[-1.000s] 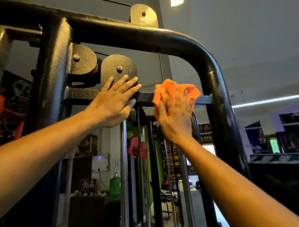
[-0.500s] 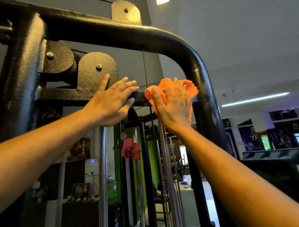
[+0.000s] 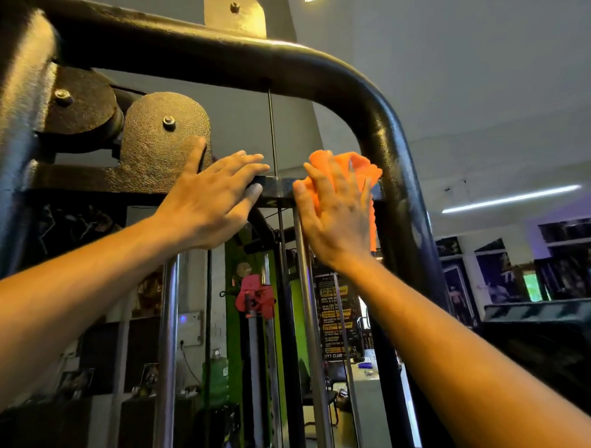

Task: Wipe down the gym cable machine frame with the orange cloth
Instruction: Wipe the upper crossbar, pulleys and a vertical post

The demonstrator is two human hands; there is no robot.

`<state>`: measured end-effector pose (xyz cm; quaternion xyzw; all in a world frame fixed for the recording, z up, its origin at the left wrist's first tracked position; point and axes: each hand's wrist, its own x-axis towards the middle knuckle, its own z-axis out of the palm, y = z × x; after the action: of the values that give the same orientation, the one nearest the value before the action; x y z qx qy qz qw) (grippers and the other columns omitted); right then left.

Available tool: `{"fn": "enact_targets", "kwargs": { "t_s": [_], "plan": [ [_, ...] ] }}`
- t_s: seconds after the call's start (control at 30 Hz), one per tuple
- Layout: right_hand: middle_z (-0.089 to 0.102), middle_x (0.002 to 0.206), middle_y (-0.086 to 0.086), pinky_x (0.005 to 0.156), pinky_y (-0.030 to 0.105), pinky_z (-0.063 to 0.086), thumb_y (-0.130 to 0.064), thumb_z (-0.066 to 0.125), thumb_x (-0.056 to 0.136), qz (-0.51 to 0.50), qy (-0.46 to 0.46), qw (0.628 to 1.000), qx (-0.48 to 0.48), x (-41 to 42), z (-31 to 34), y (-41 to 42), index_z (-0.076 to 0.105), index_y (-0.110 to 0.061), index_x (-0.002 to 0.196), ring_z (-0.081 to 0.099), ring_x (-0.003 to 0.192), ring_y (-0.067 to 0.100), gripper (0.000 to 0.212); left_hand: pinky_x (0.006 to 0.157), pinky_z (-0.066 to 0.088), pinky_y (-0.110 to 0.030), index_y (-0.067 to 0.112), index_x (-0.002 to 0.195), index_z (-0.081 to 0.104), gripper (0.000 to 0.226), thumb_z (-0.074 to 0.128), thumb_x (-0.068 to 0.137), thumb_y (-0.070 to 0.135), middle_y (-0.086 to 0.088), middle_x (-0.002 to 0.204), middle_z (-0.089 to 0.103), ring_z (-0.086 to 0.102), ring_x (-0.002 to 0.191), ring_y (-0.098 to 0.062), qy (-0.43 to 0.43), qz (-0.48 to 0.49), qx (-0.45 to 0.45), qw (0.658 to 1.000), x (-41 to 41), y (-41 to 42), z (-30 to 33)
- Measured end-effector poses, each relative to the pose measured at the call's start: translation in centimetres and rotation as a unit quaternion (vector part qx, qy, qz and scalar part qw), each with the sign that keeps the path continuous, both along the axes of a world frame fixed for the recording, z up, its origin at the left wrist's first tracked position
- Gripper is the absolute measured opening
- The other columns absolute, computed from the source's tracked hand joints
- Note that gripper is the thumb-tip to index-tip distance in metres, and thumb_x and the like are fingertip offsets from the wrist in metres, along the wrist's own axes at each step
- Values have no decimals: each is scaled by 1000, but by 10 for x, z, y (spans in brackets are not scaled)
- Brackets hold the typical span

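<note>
Right hand (image 3: 335,222) flat, fingers straight and spread, pressing the orange cloth (image 3: 349,168) against the black crossbar (image 3: 277,185) of the cable machine frame (image 3: 386,133), hard by the curved right upright; cloth bunched above the fingertips and hanging down past the palm's outer edge. Left hand (image 3: 209,199) also flat and holding nothing, fingers extended onto the same crossbar and the pebbled pulley bracket (image 3: 166,137), thumb beneath the bar. Thin cable (image 3: 272,134) dropping between the two hands. Frame paint black, textured, glossy along the bend, with a bolted pulley (image 3: 75,106) at left and a small tab plate (image 3: 234,11) on top. Chrome guide rods (image 3: 167,336) descending below. Beyond: green wall panel (image 3: 232,288), red fitting (image 3: 255,295), green jug (image 3: 216,379), a dark poster (image 3: 337,313) with yellow lettering, possibly a price list but too blurred to read, grey ceiling with a strip light (image 3: 512,197).
</note>
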<state>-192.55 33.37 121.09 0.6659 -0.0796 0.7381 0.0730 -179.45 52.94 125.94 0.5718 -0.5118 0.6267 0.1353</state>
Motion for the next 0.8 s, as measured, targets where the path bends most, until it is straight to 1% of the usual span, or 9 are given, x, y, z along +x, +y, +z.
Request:
{"fn": "enact_targets", "kwargs": {
  "t_s": [0.1, 0.17, 0.23, 0.37, 0.43, 0.53, 0.63, 0.7, 0.8],
  "plan": [
    [28, 178, -5, 135, 58, 11, -54, 35, 117, -11, -17, 999, -48, -2, -1, -17, 44, -35, 163, 12, 168, 21, 51, 131, -9, -58, 32, 163, 36, 61, 23, 107, 51, 12, 173, 31, 20, 163, -10, -8, -7, 11, 1000, -6, -11, -3],
    [34, 176, -5, 135, 55, 14, -47, 35, 118, 12, -49, 998, -31, -1, 3, -19, 46, -32, 163, 16, 167, 18, 49, 132, -8, -55, 31, 164, 34, 61, 24, 107, 49, 11, 174, 30, 16, 164, -11, 3, -23, 2, 1000, -7, -12, -2],
    [40, 173, -5, 133, 57, 20, -46, 33, 117, 43, -63, 997, -12, 9, 10, 0, 49, -30, 161, 24, 165, 19, 49, 133, -9, -52, 29, 165, 35, 63, 23, 106, 49, 9, 174, 30, 14, 165, -13, 15, -19, -31, 999, -4, -6, 1],
    [52, 162, -1, 125, 55, 36, -39, 39, 118, 74, -7, 991, -108, 27, 11, 43, 37, -29, 167, 46, 151, 21, 51, 133, -8, -52, 27, 165, 35, 62, 24, 107, 47, 5, 174, 31, 16, 164, -13, 19, -2, -56, 998, 9, 13, 8],
    [49, 165, -1, 126, 53, 36, -43, 37, 118, 62, 16, 991, -114, 23, 11, 35, 34, -31, 169, 43, 153, 19, 53, 133, -4, -54, 25, 164, 37, 61, 26, 107, 46, 4, 174, 33, 16, 164, -13, 4, 5, -55, 998, 13, 18, 10],
    [35, 175, -4, 134, 53, 22, -52, 29, 117, 23, 15, 997, -71, 7, 12, 6, 38, -36, 167, 23, 165, 16, 53, 133, -1, -57, 25, 163, 39, 63, 22, 107, 48, 6, 174, 32, 12, 165, -13, 1, 6, -42, 999, 15, 20, 9],
    [47, 168, -5, 133, 54, 24, -50, 35, 118, 51, -47, 997, -29, 8, 11, 10, 50, -35, 159, 31, 162, 14, 47, 133, -2, -55, 27, 164, 38, 65, 18, 107, 50, 8, 174, 30, 11, 165, -12, -6, 6, -29, 1000, 13, 16, 4],
    [48, 168, -4, 133, 52, 24, -45, 38, 118, 49, -32, 996, -69, 22, 9, 26, 52, -31, 160, 32, 161, 12, 46, 133, -1, -54, 26, 164, 38, 64, 18, 107, 49, 7, 174, 32, 16, 164, -13, -23, 8, -24, 999, 10, 12, 0],
    [43, 171, 0, 135, 49, 23, -37, 42, 117, 29, 34, 989, -143, 17, 10, 21, 48, -24, 164, 30, 163, 14, 49, 133, 2, -54, 25, 163, 41, 63, 20, 108, 47, 5, 172, 36, 24, 163, -16, -37, 4, -26, 999, 11, 9, -4]
  ]
}}
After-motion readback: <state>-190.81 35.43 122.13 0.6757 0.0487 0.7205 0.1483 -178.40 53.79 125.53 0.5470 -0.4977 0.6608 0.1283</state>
